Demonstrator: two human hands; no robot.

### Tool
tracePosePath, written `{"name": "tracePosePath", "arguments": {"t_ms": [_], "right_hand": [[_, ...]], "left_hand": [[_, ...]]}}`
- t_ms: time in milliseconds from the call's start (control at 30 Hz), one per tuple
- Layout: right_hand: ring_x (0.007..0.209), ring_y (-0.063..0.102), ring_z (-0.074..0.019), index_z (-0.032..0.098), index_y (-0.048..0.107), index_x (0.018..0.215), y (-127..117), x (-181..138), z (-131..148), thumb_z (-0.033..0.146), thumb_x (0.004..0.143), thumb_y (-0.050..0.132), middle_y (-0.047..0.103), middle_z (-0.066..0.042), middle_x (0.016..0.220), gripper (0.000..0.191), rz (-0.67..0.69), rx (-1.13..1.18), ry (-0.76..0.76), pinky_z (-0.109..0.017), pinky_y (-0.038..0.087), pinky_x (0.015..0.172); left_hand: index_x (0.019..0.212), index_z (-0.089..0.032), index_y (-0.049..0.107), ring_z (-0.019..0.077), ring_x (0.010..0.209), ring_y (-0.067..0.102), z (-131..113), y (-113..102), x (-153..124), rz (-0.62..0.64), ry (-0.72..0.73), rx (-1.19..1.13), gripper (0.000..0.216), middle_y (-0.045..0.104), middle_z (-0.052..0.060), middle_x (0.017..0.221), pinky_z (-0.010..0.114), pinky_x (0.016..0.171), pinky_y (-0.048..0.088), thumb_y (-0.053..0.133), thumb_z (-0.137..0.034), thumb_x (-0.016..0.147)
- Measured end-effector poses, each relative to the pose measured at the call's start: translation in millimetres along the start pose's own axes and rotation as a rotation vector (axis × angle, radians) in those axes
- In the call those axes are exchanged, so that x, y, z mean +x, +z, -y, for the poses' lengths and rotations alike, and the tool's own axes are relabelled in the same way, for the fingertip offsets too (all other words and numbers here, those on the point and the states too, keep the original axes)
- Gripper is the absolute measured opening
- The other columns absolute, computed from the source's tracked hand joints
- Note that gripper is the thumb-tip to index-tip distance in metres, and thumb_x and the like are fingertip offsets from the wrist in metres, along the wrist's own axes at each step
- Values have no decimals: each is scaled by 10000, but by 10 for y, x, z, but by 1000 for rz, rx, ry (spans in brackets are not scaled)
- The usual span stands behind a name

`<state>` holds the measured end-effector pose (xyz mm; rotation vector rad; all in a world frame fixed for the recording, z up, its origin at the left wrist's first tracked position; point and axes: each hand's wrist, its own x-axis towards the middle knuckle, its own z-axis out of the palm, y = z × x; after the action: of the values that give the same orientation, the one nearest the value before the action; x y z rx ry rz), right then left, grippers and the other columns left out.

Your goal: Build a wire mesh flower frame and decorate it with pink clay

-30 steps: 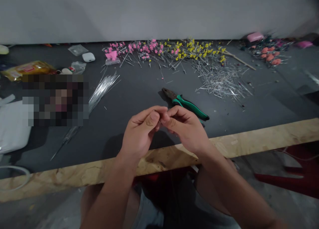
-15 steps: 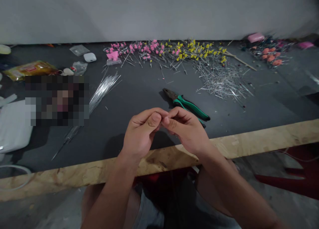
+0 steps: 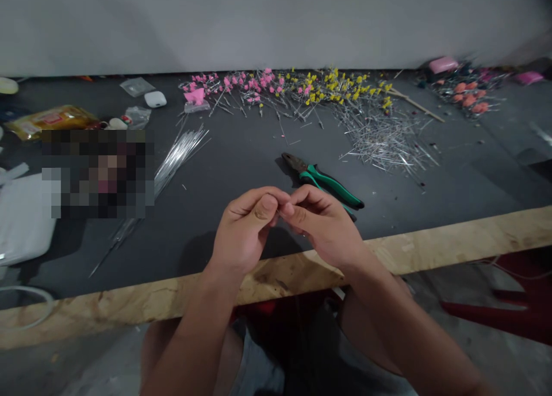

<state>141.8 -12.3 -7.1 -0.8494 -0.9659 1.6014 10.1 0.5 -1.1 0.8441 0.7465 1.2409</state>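
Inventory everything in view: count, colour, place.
Pliers: one, green-black, centre.
Pink-tipped wires: many, pink, back centre.
Yellow-tipped wires: many, yellow, back centre.
Loose wires: many, silver, centre right.
Wire bundle: one, silver, left.
Coral pieces: several, coral, back right.
Large pink lumps: three, pink, back left and right.
Stick: one, tan, back right.
Small case: one, white, back left.
Packet: one, yellow, left.
White object: one, white, far left.
Red frame: one, red, lower right.
Table: one, dark grey, centre.
Left hand: one, bare, centre.
Right hand: one, bare, centre, touching the left.

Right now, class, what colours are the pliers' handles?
Pliers' handles: green and black, best in the head view.
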Motion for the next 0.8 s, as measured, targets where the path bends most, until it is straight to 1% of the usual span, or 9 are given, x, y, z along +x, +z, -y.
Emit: {"name": "tracePosePath", "arguments": {"t_ms": [67, 133, 200, 267, 333, 467, 633, 700, 800], "right_hand": [[516, 429, -50, 204, 626, 755, 9, 15, 1, 277, 786, 700, 621, 54, 650, 109, -12, 7, 18, -189, 333, 468], [514, 442, -49, 202, 616, 763, 23, 31, 9, 285, 779, 704, 634, 49, 663, 122, -40, 18, 39, -188, 334, 461], [506, 449, -51, 199, 607, 762, 41, 43, 24, 301, 772, 710, 624, 49, 648, 145, -75, 16, 47, -190, 337, 453], [504, 454, -56, 194, 604, 755, 61, 45, 45, 313, 773, 707, 605, 51, 626, 158, -100, -6, 38, -195, 348, 454], [523, 469, -64, 190, 608, 752, 79, 36, 62, 313, 779, 700, 595, 46, 626, 156, -118, -47, 22, -203, 376, 476], [583, 525, -83, 186, 607, 746, 99, 6, 75, 295, 790, 680, 603, 32, 651, 138, -143, -146, -9, -235, 433, 569], [669, 562, -91, 183, 621, 780, 93, -11, 97, 272, 781, 682, 623, 27, 696, 108, -79, -204, 0, -247, 446, 669], [697, 565, -92, 182, 613, 783, 88, -8, 111, 285, 785, 676, 634, 20, 736, 120, -58, -207, -7, -244, 440, 674], [672, 560, -87, 185, 585, 773, 82, -4, 130, 295, 785, 672, 637, 25, 727, 141, -56, -255, -4, -234, 428, 634]], "left_hand": [[720, -248, 746, 62, 534, 468, 0, -2, 11, 2, -8, -8, 145, 661, -7, 677, 189, 529, 438, 751, -393, 726], [798, -250, 754, 60, 564, 511, -9, -10, 25, 3, -20, -17, 137, 696, 4, 769, 176, 538, 457, 726, -378, 758], [878, -254, 751, 64, 605, 558, -28, -23, 41, 4, -19, -30, 147, 713, 10, 837, 167, 556, 481, 707, -354, 780], [919, -251, 744, 66, 625, 586, -51, -37, 57, 2, -4, -29, 158, 720, 10, 856, 167, 578, 503, 709, -319, 781], [901, -238, 745, 62, 623, 598, -71, -50, 70, -4, 17, -3, 147, 722, 10, 856, 166, 592, 515, 728, -282, 762], [837, -228, 748, 62, 605, 610, -95, -80, 85, -39, 60, 92, 99, 717, 0, 805, 166, 584, 514, 744, -237, 738], [811, -230, 747, 63, 569, 601, -108, -122, 73, -83, 52, 231, 72, 687, -19, 681, 162, 560, 499, 721, -203, 749], [806, -230, 747, 64, 567, 597, -105, -133, 57, -82, 48, 300, 70, 682, -23, 659, 160, 560, 493, 722, -199, 747], [826, -223, 748, 77, 593, 608, -120, -154, 34, -57, 29, 387, 94, 687, -16, 668, 170, 576, 491, 737, -218, 733]]}}
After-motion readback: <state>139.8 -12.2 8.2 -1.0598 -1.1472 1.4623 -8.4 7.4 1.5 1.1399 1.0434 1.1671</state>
